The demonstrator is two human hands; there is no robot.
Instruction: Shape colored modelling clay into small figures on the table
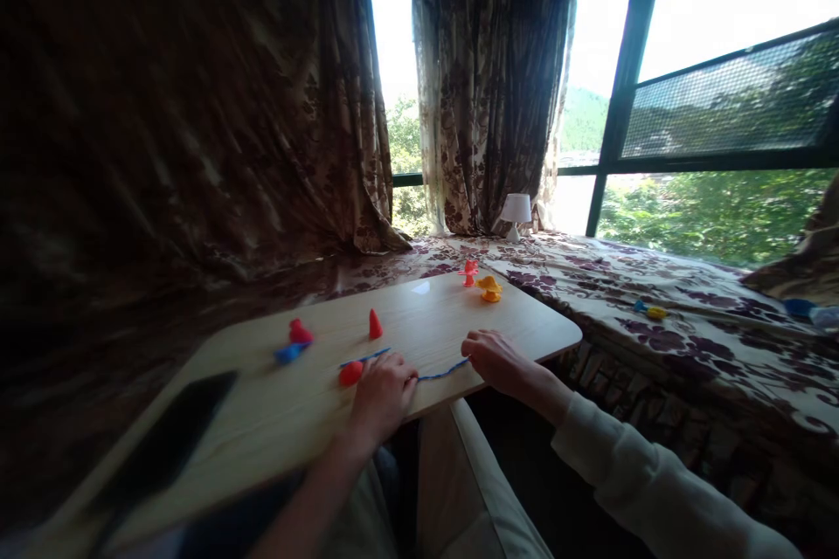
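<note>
A thin blue cord (442, 373) runs along the front part of a small wooden table. My left hand (386, 389) presses it near its middle, fingers closed together at the tabletop. With a pinch, my right hand (493, 358) holds the cord's right end by the table's front edge. Beyond the left hand, the cord's other stretch reaches leftward past a red rounded piece (350, 373). A red cone (375, 325) stands upright a little farther back. The left fingertips are partly hidden by the hand itself.
The table (419, 323) also bears a red piece (300, 332) with a blue piece (288, 353), a pink figure (468, 272), a yellow piece (489, 288) and a dark flat object (174, 432). Behind stand a small white lamp (516, 210) and curtains (459, 105).
</note>
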